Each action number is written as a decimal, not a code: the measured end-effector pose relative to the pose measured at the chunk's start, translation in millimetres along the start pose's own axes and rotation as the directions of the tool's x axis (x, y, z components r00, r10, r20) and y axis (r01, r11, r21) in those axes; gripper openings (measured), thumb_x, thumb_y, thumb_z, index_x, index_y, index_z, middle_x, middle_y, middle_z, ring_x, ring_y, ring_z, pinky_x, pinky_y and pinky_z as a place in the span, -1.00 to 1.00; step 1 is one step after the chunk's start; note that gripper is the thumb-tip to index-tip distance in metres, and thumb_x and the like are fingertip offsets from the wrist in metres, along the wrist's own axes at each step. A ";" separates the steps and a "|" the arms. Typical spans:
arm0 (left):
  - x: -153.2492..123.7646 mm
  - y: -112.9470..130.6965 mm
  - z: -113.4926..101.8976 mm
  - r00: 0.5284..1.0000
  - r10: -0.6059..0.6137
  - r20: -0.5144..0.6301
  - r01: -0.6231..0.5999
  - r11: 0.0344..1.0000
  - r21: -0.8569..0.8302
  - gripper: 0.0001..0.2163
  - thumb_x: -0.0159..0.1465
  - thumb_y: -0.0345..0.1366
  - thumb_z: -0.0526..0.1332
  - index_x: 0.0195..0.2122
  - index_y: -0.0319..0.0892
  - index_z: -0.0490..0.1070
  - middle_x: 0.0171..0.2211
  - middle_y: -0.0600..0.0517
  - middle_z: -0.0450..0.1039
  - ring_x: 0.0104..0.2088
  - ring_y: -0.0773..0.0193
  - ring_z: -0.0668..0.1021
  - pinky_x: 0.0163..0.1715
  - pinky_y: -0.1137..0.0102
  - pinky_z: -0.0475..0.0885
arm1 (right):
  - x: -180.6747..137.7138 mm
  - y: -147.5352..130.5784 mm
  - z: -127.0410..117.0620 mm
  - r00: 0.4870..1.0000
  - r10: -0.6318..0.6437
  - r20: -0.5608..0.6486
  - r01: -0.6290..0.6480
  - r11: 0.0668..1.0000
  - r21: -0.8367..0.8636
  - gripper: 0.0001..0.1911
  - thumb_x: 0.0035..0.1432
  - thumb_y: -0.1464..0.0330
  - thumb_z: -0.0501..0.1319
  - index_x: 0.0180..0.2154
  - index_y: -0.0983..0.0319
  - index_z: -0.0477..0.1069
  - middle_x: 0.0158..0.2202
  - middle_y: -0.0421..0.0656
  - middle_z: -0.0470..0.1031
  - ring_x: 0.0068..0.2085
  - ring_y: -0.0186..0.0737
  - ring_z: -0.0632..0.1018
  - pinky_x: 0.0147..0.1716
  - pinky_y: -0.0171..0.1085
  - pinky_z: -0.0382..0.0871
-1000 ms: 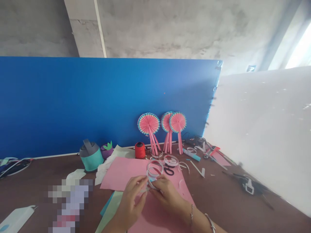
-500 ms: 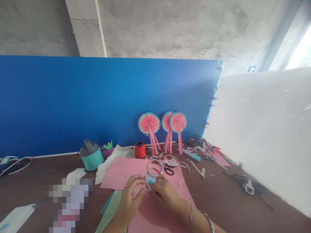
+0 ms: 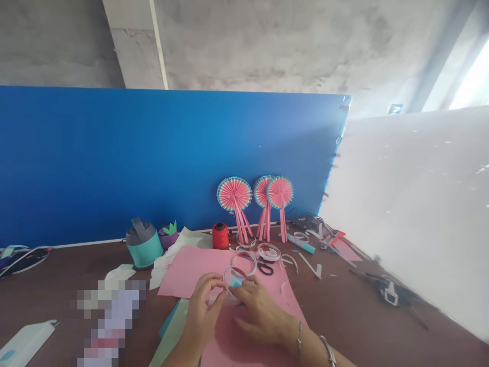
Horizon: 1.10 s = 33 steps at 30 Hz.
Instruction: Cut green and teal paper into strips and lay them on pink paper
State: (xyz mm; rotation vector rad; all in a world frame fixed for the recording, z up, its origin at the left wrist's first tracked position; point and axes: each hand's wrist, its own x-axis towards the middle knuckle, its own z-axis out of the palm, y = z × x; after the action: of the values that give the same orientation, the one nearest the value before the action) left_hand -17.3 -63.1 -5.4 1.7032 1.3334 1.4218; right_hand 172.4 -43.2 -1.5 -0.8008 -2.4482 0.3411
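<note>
While the left hand [image 3: 207, 302] pinches the left rim of a tape ring [image 3: 224, 278] over pink paper [image 3: 229, 346], the right hand [image 3: 262, 311] overlaps its right side; whether it grips cannot be told. Pleated fans [image 3: 234, 193] stand at the far side.

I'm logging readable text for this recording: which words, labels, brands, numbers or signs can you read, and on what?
None can be read.
Blue sign on the far wall: too small and blurred.
Glue stick, apparently: any print is too small.
Pixelated object: obscured.
</note>
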 end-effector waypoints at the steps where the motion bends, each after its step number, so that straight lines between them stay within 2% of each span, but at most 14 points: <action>1: -0.1 0.1 -0.3 1.000 -0.001 -0.004 0.001 1.000 0.005 -0.81 0.24 -0.12 0.22 -0.32 -0.11 0.52 -0.14 -0.12 0.49 -0.11 0.07 0.56 -0.38 0.34 0.51 | 0.1 -1.9 -1.9 1.000 -0.013 0.001 0.013 1.000 0.005 -0.54 0.08 0.30 0.16 0.05 0.24 0.32 -0.25 -0.07 0.52 -0.26 -0.08 0.44 -0.12 -0.10 0.20; 4: 0.8 0.2 -1.7 0.999 0.031 -0.030 -0.030 0.999 0.015 -0.82 0.23 -0.13 0.23 -0.38 -0.11 0.49 -0.24 -0.07 0.49 -0.17 0.10 0.56 -0.27 0.31 0.50 | 1.5 -6.1 -5.4 0.999 -0.043 -0.002 0.043 0.999 0.005 -0.61 0.19 0.29 0.04 0.04 0.24 0.31 -0.26 -0.06 0.51 -0.27 -0.09 0.42 -0.14 -0.10 0.19; 7: 2.5 1.4 -2.9 0.998 0.048 -0.031 -0.048 0.999 0.013 -0.82 0.23 -0.14 0.23 -0.41 -0.12 0.46 -0.32 -0.02 0.47 -0.25 0.15 0.55 -0.23 0.31 0.49 | 2.7 -7.2 -5.6 0.999 -0.038 -0.007 0.038 0.999 0.008 -0.66 0.22 0.35 -0.02 0.00 0.24 0.33 -0.28 -0.07 0.49 -0.29 -0.11 0.40 -0.15 -0.10 0.18; 9: 3.5 2.2 -3.1 0.998 0.055 -0.014 -0.055 0.998 0.015 -0.81 0.26 -0.15 0.21 -0.43 -0.11 0.43 -0.35 0.00 0.44 -0.28 0.18 0.54 -0.24 0.33 0.47 | 2.5 -6.0 -4.3 0.999 -0.043 -0.008 0.043 0.999 0.007 -0.62 0.15 0.38 0.01 0.00 0.25 0.33 -0.29 -0.07 0.48 -0.30 -0.11 0.39 -0.16 -0.09 0.18; 13: 4.0 0.0 -1.8 0.997 0.079 -0.005 -0.079 0.997 0.026 -0.79 0.31 -0.16 0.15 -0.43 -0.11 0.37 -0.35 0.01 0.41 -0.29 0.20 0.52 -0.26 0.34 0.46 | 0.7 -1.7 -0.5 0.998 -0.058 -0.008 0.058 0.998 0.037 -0.41 -0.10 0.40 0.05 0.06 0.28 0.29 -0.29 -0.07 0.44 -0.30 -0.07 0.38 -0.16 -0.05 0.21; 18: -0.3 -5.4 0.1 0.978 0.175 -0.111 -0.164 0.981 0.103 -0.83 0.29 -0.17 0.20 -0.17 -0.11 0.43 -0.15 -0.09 0.45 -0.10 0.11 0.51 -0.15 0.26 0.48 | -0.1 2.2 2.9 0.999 0.039 -0.027 -0.037 0.997 0.069 -0.28 -0.22 0.44 0.07 0.10 0.32 0.22 -0.27 -0.04 0.42 -0.27 -0.04 0.39 -0.17 -0.04 0.24; 23: -6.8 -1.2 4.5 0.947 0.302 0.109 -0.319 0.921 0.225 -0.94 0.23 -0.24 0.30 -0.30 -0.05 0.52 -0.18 -0.05 0.46 -0.10 0.11 0.51 -0.09 0.24 0.46 | 0.3 -1.4 4.1 0.998 0.065 -0.023 -0.062 0.993 0.101 -0.32 -0.17 0.47 0.07 0.10 0.27 0.20 -0.18 -0.02 0.44 -0.19 -0.01 0.41 -0.11 -0.04 0.23; 26: -6.8 1.1 7.4 0.938 0.325 0.121 -0.346 0.903 0.254 -0.91 0.28 -0.30 0.23 -0.37 -0.06 0.50 -0.25 -0.03 0.47 -0.16 0.15 0.51 -0.15 0.28 0.45 | 0.3 -4.5 4.4 0.998 0.058 -0.037 -0.054 0.993 0.109 -0.44 -0.16 0.47 0.08 -0.01 0.24 0.25 -0.21 -0.06 0.42 -0.22 -0.05 0.41 -0.14 -0.08 0.24; 28: -3.6 0.0 5.7 0.947 0.313 0.074 -0.322 0.914 0.246 -0.86 0.30 -0.30 0.19 -0.40 -0.09 0.47 -0.29 -0.02 0.47 -0.20 0.17 0.51 -0.19 0.31 0.45 | 0.3 -4.9 3.1 0.996 0.062 -0.058 -0.056 0.994 0.098 -0.50 -0.15 0.48 0.08 -0.07 0.24 0.26 -0.26 -0.08 0.41 -0.27 -0.08 0.39 -0.18 -0.10 0.25; 30: 2.5 -4.2 -1.1 0.967 0.254 -0.024 -0.242 0.942 0.235 -0.83 0.30 -0.22 0.18 -0.42 -0.10 0.46 -0.32 -0.03 0.46 -0.23 0.16 0.51 -0.20 0.30 0.45 | 0.3 -4.1 0.5 0.993 0.068 -0.095 -0.061 0.995 0.073 -0.59 -0.06 0.50 0.07 -0.09 0.24 0.25 -0.30 -0.10 0.40 -0.28 -0.10 0.38 -0.20 -0.11 0.26; 33: 15.4 -17.1 -19.5 0.972 0.063 -0.228 -0.004 0.969 0.248 -0.68 0.33 -0.08 0.08 -0.44 -0.11 0.49 -0.30 -0.07 0.48 -0.20 0.10 0.51 -0.16 0.22 0.44 | 0.6 -2.4 -3.2 0.987 0.071 -0.147 -0.067 0.997 0.028 -0.74 0.18 0.53 -0.02 -0.10 0.20 0.24 -0.31 -0.12 0.41 -0.28 -0.13 0.39 -0.17 -0.12 0.26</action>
State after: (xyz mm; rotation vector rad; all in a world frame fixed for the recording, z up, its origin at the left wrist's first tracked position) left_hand -42.1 -46.3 -8.4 1.7606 1.6776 1.5702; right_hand 172.7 -44.4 2.3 -0.8711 -2.2792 0.3227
